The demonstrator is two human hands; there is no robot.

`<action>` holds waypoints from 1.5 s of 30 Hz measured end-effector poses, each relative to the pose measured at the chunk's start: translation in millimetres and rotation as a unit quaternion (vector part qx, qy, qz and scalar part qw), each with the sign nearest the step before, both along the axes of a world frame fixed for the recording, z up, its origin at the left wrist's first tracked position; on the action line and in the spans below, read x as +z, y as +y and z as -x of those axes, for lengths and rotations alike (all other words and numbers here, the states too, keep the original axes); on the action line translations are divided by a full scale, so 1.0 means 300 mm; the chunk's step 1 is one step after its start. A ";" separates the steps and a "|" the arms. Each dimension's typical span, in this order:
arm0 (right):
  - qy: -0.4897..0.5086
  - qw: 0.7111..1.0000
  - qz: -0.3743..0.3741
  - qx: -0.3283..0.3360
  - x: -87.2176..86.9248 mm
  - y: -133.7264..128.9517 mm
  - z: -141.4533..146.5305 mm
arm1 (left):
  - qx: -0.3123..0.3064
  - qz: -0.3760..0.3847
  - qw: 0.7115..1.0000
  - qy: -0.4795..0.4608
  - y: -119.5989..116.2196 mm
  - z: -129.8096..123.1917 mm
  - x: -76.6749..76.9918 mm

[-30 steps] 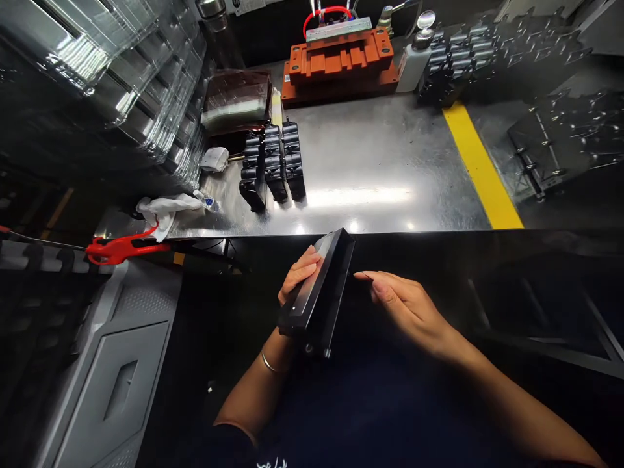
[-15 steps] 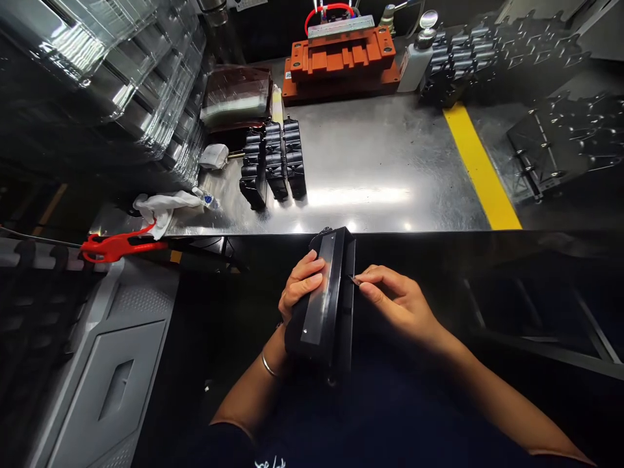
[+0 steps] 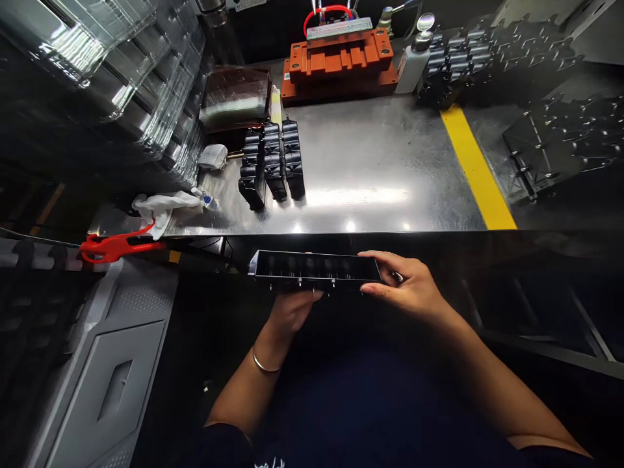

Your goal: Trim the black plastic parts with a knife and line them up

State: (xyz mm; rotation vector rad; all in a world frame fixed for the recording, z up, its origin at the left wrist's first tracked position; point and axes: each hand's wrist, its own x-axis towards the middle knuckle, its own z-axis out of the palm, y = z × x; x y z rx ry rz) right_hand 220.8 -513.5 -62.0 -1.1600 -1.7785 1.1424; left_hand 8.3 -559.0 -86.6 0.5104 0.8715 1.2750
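Note:
A long black plastic part point(image 3: 316, 266) is held level in front of my body, just below the table's front edge. Small bright pins stick out along its lower edge. My left hand point(image 3: 292, 309) grips it from beneath, thumb against the near side and other fingers mostly hidden. At the right end, my right hand point(image 3: 407, 279) pinches the part between thumb and fingers. A small shiny thing point(image 3: 398, 277) glints inside that hand, too little of it showing to name. On the table stand several similar black parts point(image 3: 273, 162) side by side.
Across the metal table point(image 3: 361, 156) are an orange fixture point(image 3: 341, 62), a white bottle point(image 3: 412, 68) and more black parts point(image 3: 546, 140) beyond a yellow stripe point(image 3: 478, 169). Wrapped trays point(image 3: 146, 84) are stacked left. A red tool point(image 3: 117, 249) hangs at the edge near a white cloth point(image 3: 168, 205).
The black part has turned from upright lengthwise to lying crosswise. My right hand, which held a small thin blade-like piece beside it, now grips its right end. My left hand has shifted underneath.

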 end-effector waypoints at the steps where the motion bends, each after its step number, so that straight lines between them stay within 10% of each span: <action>1: -0.013 1.000 -0.019 -0.012 0.009 -0.003 0.009 | 0.010 0.017 0.999 -0.028 0.006 -0.010 0.008; 7: -0.060 0.987 -0.128 -0.071 -0.011 -0.032 0.105 | 0.146 0.053 0.986 -0.061 0.049 -0.089 0.059; 16: 0.003 0.996 0.041 -0.084 -0.006 -0.111 0.140 | 0.316 -0.096 0.934 0.137 0.045 -0.110 0.048; 25: 0.104 0.981 0.083 -0.138 -0.030 -0.140 0.209 | 0.289 -0.235 0.880 0.295 0.010 -0.110 0.041; 35: 0.086 0.964 0.124 -0.219 -0.212 -0.126 0.115 | 0.346 -0.208 0.893 0.196 -0.003 -0.050 0.106; 45: 0.059 0.990 -0.128 0.009 0.013 -0.081 0.082 | 0.245 -0.094 0.957 0.123 -0.002 -0.041 0.067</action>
